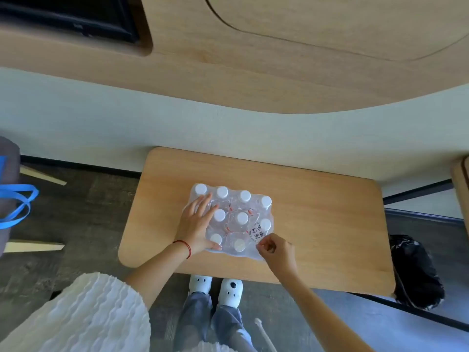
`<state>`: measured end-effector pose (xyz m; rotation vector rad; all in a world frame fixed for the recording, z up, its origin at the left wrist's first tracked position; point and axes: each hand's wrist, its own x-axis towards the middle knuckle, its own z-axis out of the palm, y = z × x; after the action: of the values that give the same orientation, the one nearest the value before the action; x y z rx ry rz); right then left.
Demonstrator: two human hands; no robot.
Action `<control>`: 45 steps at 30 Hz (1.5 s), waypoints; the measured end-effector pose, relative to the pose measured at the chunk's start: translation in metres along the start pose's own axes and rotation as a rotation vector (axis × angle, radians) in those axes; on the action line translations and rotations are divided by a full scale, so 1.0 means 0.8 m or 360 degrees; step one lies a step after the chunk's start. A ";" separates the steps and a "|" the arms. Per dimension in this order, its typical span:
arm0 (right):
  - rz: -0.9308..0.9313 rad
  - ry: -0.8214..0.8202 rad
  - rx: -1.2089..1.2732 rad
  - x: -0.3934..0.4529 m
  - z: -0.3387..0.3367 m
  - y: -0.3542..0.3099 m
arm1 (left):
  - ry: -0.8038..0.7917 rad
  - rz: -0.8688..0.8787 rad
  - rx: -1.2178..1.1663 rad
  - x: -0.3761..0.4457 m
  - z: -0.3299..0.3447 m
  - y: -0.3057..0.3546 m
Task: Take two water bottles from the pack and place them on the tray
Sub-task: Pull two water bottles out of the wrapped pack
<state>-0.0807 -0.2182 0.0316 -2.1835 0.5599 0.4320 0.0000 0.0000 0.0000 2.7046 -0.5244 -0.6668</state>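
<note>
A shrink-wrapped pack of water bottles (236, 219) with white caps stands upright on a small wooden table (317, 212). My left hand (196, 224) lies flat with fingers spread on the pack's left side, pressing on the wrap. My right hand (275, 250) is at the pack's near right corner, its fingertips pinched on the clear plastic wrap beside a round printed label (256, 232). No tray shows in this view.
A black bag (416, 270) sits on the floor at the table's right end. A blue strap (17, 201) hangs at the far left. A pale wall and a wooden counter (253, 72) run behind the table. My feet in white shoes (215, 288) stand under the near edge.
</note>
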 end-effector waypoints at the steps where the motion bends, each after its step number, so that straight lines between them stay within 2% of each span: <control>1: -0.0064 0.0026 -0.0176 0.002 0.002 -0.003 | 0.0000 0.0019 -0.0011 0.001 0.001 -0.002; 3: -0.0299 0.0256 -0.0689 0.006 0.005 -0.018 | 0.0024 0.0024 -0.0032 0.001 0.003 -0.005; 4: -0.0451 0.0421 -0.0814 0.011 0.006 -0.029 | 0.0051 0.0022 -0.0057 0.002 0.005 -0.007; 5: -0.0594 0.0440 -0.0836 0.016 0.008 -0.041 | 0.0053 0.0023 -0.0081 0.002 0.006 -0.007; 7: -0.0743 0.0243 -0.0790 0.030 0.016 -0.068 | 0.0061 0.0029 -0.0085 0.001 0.008 -0.006; 10: -0.0567 -0.0113 -0.0943 0.061 0.036 -0.084 | 0.0100 0.0057 -0.0126 0.000 0.013 -0.009; 14: -0.0421 -0.0195 -0.1192 0.079 0.051 -0.070 | 0.0147 0.0072 -0.0301 0.001 0.020 -0.017; 20: -0.0412 -0.0181 -0.0790 0.084 0.046 -0.058 | 0.0195 0.0119 -0.0467 0.004 0.032 -0.028; 25: -0.0635 -0.0107 -0.0790 0.073 0.031 -0.057 | 0.0214 0.0153 -0.0462 0.006 0.037 -0.030; 29: -0.0770 -0.0016 -0.0778 0.053 0.007 -0.079 | 0.0223 0.0150 -0.0500 0.005 0.037 -0.031; 33: -0.0850 0.0110 -0.0498 0.026 -0.030 -0.123 | 0.0163 0.0089 -0.0499 0.002 0.026 -0.021; 34: -0.0851 0.0141 -0.0419 0.020 -0.042 -0.137 | 0.0127 0.0044 -0.0571 0.001 0.017 -0.013; 36: -0.0843 0.0163 -0.0302 0.011 -0.063 -0.164 | 0.0045 -0.0051 -0.0956 -0.002 -0.017 0.006; 38: -0.0839 0.0155 -0.0242 0.001 -0.080 -0.186 | -0.0013 0.0062 -0.1420 -0.005 -0.059 0.023; 39: -0.0843 0.0143 -0.0214 -0.004 -0.085 -0.196 | -0.0053 0.0170 -0.1534 -0.007 -0.080 0.030; 43: -0.0871 0.0155 -0.0012 -0.019 -0.097 -0.231 | -0.0398 0.0367 -0.1652 -0.020 -0.138 0.058; 45: -0.0869 0.0187 0.0105 -0.019 -0.096 -0.241 | -0.0417 0.0399 -0.1695 -0.024 -0.147 0.063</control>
<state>0.0165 -0.1663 0.2078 -2.1944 0.0228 -0.0084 0.0288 -0.0126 0.1256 1.5464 -0.3884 -0.8952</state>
